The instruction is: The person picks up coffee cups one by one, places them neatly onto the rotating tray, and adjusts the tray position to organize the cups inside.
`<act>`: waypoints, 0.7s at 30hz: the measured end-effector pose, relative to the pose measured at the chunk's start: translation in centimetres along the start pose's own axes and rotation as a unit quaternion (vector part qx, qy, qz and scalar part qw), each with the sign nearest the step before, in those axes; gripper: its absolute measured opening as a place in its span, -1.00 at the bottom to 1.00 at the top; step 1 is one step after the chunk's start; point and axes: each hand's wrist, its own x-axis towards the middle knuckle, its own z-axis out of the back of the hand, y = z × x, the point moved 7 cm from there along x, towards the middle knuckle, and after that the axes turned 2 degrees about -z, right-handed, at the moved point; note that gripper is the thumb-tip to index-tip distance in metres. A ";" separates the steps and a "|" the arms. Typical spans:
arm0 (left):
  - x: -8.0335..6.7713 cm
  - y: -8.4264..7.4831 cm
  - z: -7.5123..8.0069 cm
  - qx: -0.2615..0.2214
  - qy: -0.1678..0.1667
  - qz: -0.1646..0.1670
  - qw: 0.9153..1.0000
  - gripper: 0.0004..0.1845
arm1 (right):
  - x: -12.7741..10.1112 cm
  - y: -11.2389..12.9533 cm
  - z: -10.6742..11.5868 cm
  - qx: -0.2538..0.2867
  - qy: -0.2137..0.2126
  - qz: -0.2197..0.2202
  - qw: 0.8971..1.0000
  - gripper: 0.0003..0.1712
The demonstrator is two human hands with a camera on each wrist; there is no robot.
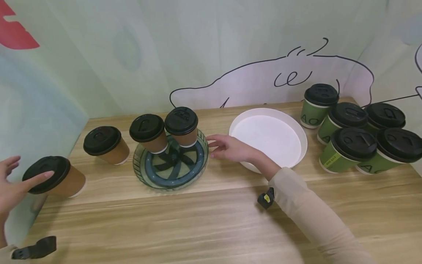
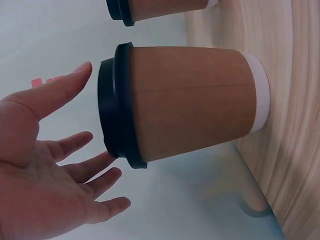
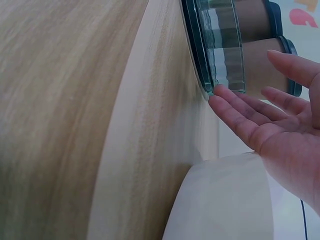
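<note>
The left hand (image 1: 11, 183) is spread wide, fingertips at the lid of an upright brown cup (image 1: 54, 178) at the table's (image 1: 211, 220) left edge. The right hand (image 1: 230, 148), fingers extended, touches the green tray's (image 1: 171, 176) right rim.

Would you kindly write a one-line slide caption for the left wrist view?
Open left hand touching the black lid of a brown paper cup on the wooden table.

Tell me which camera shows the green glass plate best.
The head view: the whole green plate shows, carrying two brown cups, right hand at its rim. The right wrist view catches only its rim edge; the left wrist view misses it.
</note>
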 end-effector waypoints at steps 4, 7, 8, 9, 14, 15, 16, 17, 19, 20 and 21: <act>-0.3 -0.1 0.0 -0.004 0.006 0.001 1.000 0.04 | 0.0 0.0 0.0 -0.004 0.002 -0.003 1.000 -0.33; -0.5 -0.4 -0.1 0.003 0.005 0.004 1.000 0.04 | 0.0 0.0 0.0 -0.003 0.001 -0.003 1.000 -0.33; -0.6 -0.5 -0.1 0.005 0.005 0.005 1.000 0.05 | 0.0 0.0 0.0 -0.003 0.000 -0.003 1.000 -0.33; -0.6 -0.6 -0.2 0.009 0.004 0.004 1.000 0.05 | 0.0 0.0 0.1 -0.005 -0.001 -0.003 1.000 -0.33; -1.1 -1.0 -0.4 0.019 0.000 -0.003 1.000 0.08 | -0.1 0.0 0.1 -0.008 0.000 0.005 1.000 -0.35; -1.1 -1.0 -0.5 0.019 -0.002 -0.003 1.000 0.09 | -0.2 0.0 0.1 -0.009 0.000 0.007 1.000 -0.35; -1.2 -0.9 -0.5 0.017 -0.002 -0.002 1.000 0.10 | -0.2 0.1 0.1 -0.007 0.001 0.008 1.000 -0.36; -1.2 -0.8 -0.5 0.016 -0.002 -0.002 1.000 0.11 | -0.2 0.1 0.1 -0.008 0.002 0.009 1.000 -0.36; -1.1 -0.6 -0.6 0.012 -0.003 0.001 1.000 0.12 | -0.2 0.1 0.1 -0.007 0.001 0.009 1.000 -0.35; -1.1 -0.5 -0.6 0.011 -0.003 0.001 1.000 0.12 | -0.1 0.1 0.1 -0.008 0.001 0.009 1.000 -0.35; -1.0 -0.4 -0.6 0.010 -0.004 0.001 1.000 0.12 | -0.1 0.1 0.1 -0.007 0.001 0.008 1.000 -0.34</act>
